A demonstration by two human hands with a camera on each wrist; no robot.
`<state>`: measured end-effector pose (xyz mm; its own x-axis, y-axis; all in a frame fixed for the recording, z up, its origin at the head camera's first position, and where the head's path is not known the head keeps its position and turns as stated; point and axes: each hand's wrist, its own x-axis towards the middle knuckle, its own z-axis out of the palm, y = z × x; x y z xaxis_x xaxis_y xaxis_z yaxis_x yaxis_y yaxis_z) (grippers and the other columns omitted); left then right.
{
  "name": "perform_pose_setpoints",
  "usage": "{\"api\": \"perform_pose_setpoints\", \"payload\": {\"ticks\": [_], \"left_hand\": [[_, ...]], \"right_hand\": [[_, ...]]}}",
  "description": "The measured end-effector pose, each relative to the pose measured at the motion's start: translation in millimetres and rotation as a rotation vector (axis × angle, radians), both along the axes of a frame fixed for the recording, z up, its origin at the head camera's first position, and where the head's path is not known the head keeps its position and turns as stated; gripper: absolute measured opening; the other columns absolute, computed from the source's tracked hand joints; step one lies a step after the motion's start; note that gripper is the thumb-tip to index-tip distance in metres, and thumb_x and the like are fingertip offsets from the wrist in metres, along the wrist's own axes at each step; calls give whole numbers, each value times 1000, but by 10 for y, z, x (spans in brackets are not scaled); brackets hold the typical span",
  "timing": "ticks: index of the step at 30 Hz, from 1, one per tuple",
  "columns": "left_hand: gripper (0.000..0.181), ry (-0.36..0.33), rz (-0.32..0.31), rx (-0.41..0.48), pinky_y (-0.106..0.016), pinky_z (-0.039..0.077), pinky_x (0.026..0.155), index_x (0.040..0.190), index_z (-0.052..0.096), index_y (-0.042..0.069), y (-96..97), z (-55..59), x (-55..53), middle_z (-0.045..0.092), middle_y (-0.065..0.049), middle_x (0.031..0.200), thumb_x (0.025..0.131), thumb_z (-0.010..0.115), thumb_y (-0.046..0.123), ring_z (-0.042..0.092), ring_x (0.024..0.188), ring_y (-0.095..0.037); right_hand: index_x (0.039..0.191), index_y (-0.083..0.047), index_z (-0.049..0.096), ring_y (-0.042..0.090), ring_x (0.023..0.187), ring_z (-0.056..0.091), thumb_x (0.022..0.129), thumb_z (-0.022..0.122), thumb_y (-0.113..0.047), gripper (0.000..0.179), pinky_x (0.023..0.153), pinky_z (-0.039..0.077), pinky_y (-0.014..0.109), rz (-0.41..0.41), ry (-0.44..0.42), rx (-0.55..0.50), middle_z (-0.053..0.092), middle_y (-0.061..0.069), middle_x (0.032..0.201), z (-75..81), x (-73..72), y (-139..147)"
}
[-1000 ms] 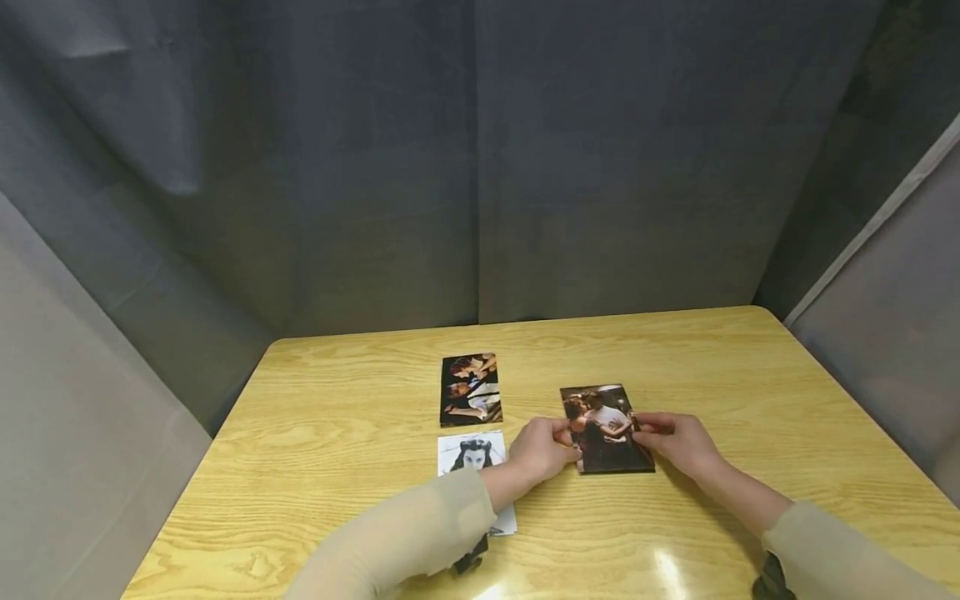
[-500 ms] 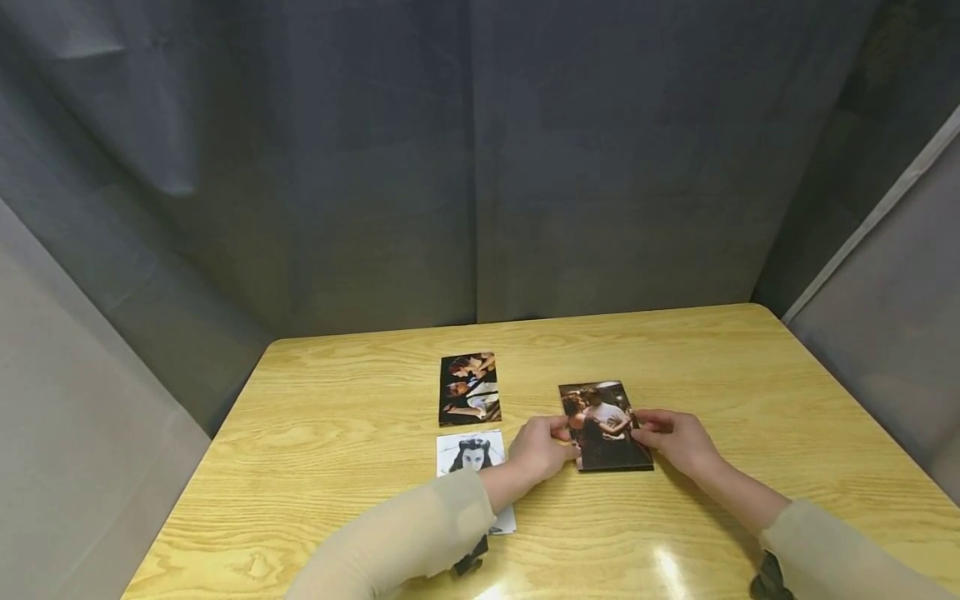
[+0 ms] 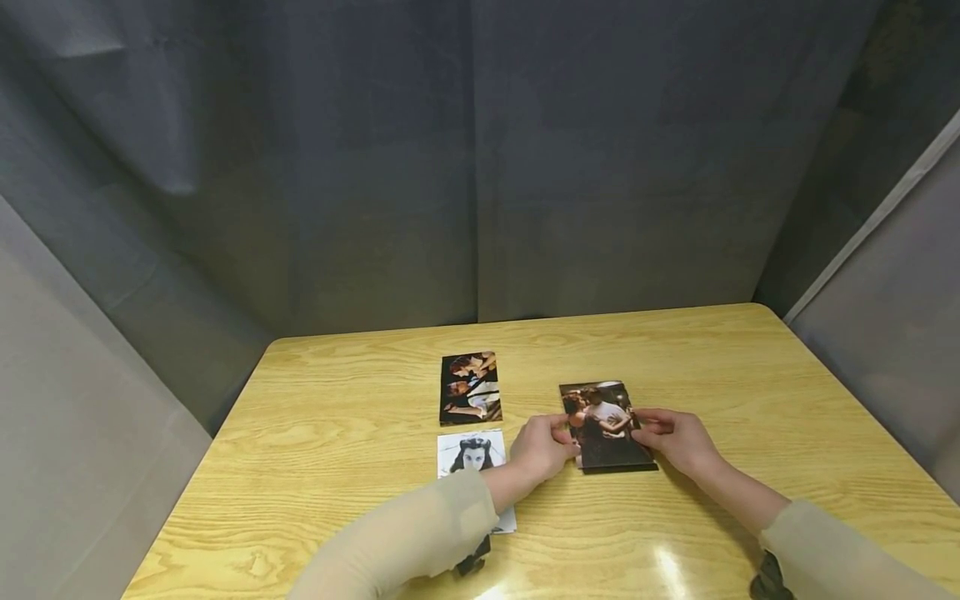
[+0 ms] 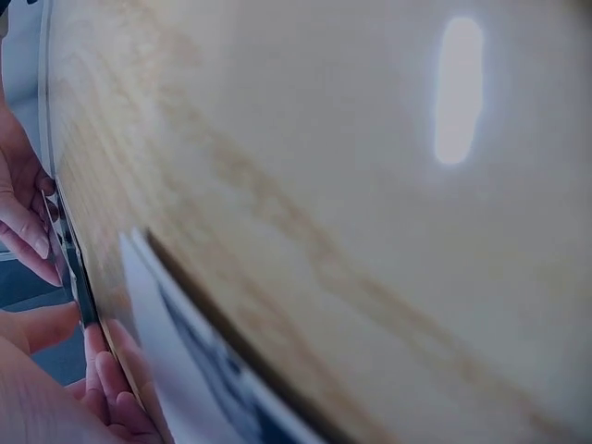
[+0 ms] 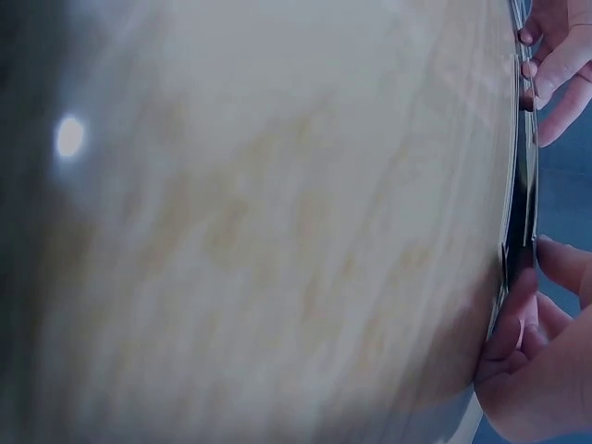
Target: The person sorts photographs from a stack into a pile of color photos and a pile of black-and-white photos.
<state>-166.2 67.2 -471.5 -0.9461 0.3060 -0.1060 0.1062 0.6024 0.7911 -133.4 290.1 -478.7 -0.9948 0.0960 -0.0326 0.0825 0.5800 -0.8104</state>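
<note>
A glossy colour photo print [image 3: 606, 425] of a couple lies between my two hands on the right of the table. My left hand [image 3: 542, 448] pinches its left edge between thumb and fingers. On the opposite edge, my right hand [image 3: 681, 442] holds it the same way. Below the photo's near edge a dark strip shows, apparently another card underneath. From the right wrist view, the top photo [image 5: 530, 176] sits slightly above thin layers on the table, with the right thumb over it. How many cards lie there I cannot tell.
Left of the hands lies a black-and-white portrait photo [image 3: 472, 454], partly covered by the left forearm. Beyond it is a dark colour photo [image 3: 471, 390] turned sideways. The wooden table [image 3: 337, 417] is bordered by a grey curtain [image 3: 375, 208] behind and at the sides.
The top photo has shifted slightly against what lies beneath, so a wider dark strip shows at its near edge. Both hands keep nearly the same place and grip.
</note>
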Motion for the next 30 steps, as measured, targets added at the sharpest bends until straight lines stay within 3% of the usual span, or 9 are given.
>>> {"api": "perform_pose_setpoints", "payload": {"ticks": [9, 21, 26, 30], "left_hand": [[54, -9, -7, -25, -22, 40, 60, 133, 61, 10, 1, 12, -15, 57, 12, 70, 83, 78, 14, 48, 57, -5], [55, 44, -30, -88, -22, 41, 62, 133, 61, 9, 14, 2, 7, 57, 13, 73, 81, 79, 17, 47, 61, -4], [54, 25, -21, -87, -23, 40, 61, 133, 61, 11, 21, -4, 6, 56, 13, 72, 82, 79, 18, 46, 59, -5], [55, 17, -13, -94, -23, 40, 61, 133, 61, 12, 20, -7, 4, 56, 14, 73, 82, 79, 19, 47, 60, -5]], "right_hand": [[125, 13, 57, 13, 76, 63, 88, 70, -3, 41, 59, 45, 21, -14, 0, -55, 71, 16, 84, 12, 9, -12], [117, 12, 63, 18, 79, 64, 88, 72, -9, 38, 62, 46, 23, -41, 5, 19, 70, 18, 89, 15, 13, -20], [115, 12, 64, 20, 80, 63, 85, 76, -12, 41, 61, 45, 23, -52, 10, 15, 70, 15, 86, 27, 8, -27], [114, 11, 66, 29, 89, 65, 84, 77, -13, 40, 69, 48, 26, -71, 15, 42, 70, 15, 90, 27, 9, -40]]}}
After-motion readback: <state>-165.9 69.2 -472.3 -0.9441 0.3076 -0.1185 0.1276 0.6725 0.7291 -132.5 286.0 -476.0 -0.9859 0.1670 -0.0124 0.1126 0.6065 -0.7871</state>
